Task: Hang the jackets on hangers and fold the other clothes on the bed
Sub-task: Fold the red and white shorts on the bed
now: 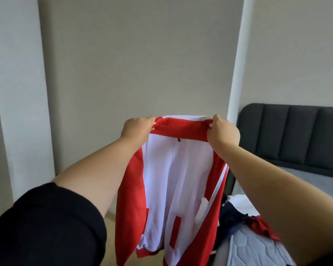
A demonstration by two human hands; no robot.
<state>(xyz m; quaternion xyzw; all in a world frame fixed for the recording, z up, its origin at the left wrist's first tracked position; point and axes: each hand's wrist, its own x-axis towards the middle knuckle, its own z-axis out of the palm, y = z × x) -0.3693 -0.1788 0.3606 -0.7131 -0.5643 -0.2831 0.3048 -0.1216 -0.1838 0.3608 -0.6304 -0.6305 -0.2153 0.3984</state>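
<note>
Red and white cloth fills the middle of the view: a jacket (173, 179) held up in the air by its collar, in front of the bare wall (138, 54) and just to the left of the bed (306, 181). The left hand (137, 128) is closed in a pinch on the left end of the red collar band, and the right hand (222, 131) is closed on the right end, so the band is stretched between them and the body of the jacket hangs straight down, lining side facing the person.

No hanger shows anywhere in view, so my guess is one hand will have to let go to fetch it. That is the main risk: held by a single corner, the jacket would swing, twist and slump, and the smooth fabric could slip out of a light pinch to the floor (112, 219) below it.

The hem and a sleeve hang close to the edge of the bed, where a small pile of clothes (244, 219) lies near the jacket's right side; a careless turn could drag that pile off the mattress. The zip state is unclear, and an open front may slide off a hanger.
</note>
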